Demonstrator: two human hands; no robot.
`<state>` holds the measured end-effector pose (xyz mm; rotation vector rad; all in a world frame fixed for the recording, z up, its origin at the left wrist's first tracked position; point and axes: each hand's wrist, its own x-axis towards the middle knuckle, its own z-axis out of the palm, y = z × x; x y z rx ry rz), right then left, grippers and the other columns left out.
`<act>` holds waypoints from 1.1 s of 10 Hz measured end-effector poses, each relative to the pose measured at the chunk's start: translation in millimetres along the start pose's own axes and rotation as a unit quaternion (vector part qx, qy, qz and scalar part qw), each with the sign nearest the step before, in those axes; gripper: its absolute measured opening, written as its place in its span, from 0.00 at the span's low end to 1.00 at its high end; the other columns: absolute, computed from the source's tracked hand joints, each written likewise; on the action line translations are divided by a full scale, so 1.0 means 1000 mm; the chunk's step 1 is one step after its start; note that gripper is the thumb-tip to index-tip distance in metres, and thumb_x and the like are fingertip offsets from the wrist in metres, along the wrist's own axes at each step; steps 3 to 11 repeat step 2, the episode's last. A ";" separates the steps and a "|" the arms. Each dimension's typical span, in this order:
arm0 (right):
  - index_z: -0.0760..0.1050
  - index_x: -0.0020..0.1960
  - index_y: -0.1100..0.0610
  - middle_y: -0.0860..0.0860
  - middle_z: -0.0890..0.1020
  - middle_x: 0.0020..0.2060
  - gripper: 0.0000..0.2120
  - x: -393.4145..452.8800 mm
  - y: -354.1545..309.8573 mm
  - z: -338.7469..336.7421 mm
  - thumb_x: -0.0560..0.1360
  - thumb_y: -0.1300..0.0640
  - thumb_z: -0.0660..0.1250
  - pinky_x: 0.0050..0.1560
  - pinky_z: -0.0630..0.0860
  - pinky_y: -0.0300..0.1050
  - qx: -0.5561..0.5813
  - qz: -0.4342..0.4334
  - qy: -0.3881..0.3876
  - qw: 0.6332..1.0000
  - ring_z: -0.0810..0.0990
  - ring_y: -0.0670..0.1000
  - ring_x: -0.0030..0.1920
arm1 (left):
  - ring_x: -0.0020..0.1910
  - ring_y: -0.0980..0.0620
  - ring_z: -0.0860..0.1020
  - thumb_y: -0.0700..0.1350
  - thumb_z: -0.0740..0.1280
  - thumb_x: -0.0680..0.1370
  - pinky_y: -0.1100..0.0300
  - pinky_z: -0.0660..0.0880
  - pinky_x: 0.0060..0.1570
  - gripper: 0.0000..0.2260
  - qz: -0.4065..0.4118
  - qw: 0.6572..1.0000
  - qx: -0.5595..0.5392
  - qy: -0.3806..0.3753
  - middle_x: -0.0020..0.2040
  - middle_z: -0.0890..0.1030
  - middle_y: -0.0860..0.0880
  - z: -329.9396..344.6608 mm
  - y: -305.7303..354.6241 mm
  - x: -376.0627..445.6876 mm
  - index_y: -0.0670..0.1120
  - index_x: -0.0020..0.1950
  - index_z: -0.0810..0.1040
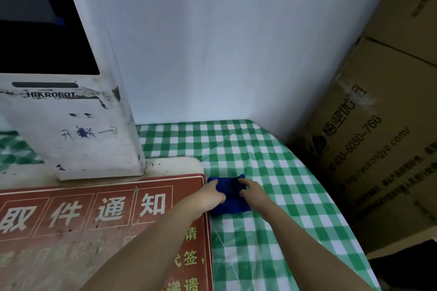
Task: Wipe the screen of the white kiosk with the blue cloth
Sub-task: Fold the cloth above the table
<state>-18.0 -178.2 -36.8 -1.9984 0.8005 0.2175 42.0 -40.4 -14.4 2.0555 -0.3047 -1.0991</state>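
Note:
The blue cloth [230, 201] lies folded on the green-and-white checked tablecloth [272, 172], just right of the kiosk's base. My left hand [211, 192] rests on the cloth's left edge, fingers pinching its far left corner. My right hand [251, 191] lies on its right side, fingers curled onto the fabric. The white kiosk [78, 125] stands at the left, scuffed and dirty. Its dark screen [45, 40] fills the upper left, above and well left of both hands.
A red sign with white characters [106, 215] lies flat in front of the kiosk, under my left forearm. Stacked cardboard boxes [383, 139] stand close against the table's right edge. A pale wall [212, 42] rises behind the table.

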 end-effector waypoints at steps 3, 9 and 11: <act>0.64 0.71 0.60 0.58 0.68 0.69 0.22 -0.009 0.006 -0.010 0.78 0.65 0.58 0.56 0.73 0.46 -0.065 0.020 -0.003 0.998 0.73 0.57 0.63 | 0.63 0.47 0.74 0.38 0.59 0.74 0.59 0.68 0.55 0.26 0.009 1.000 0.001 0.017 0.68 0.73 0.45 -0.016 -0.013 -0.006 0.43 0.74 0.65; 0.64 0.71 0.60 0.58 0.68 0.69 0.22 -0.009 0.006 -0.010 0.78 0.65 0.58 0.56 0.73 0.46 -0.065 0.020 -0.003 0.998 0.73 0.57 0.63 | 0.63 0.47 0.74 0.38 0.59 0.74 0.59 0.68 0.55 0.26 0.009 1.000 0.001 0.017 0.68 0.73 0.45 -0.016 -0.013 -0.006 0.43 0.74 0.65; 0.64 0.71 0.60 0.58 0.68 0.69 0.22 -0.009 0.006 -0.010 0.78 0.65 0.58 0.56 0.73 0.46 -0.065 0.020 -0.003 0.998 0.73 0.57 0.63 | 0.63 0.47 0.74 0.38 0.59 0.74 0.59 0.68 0.55 0.26 0.009 1.000 0.001 0.017 0.68 0.73 0.45 -0.016 -0.013 -0.006 0.43 0.74 0.65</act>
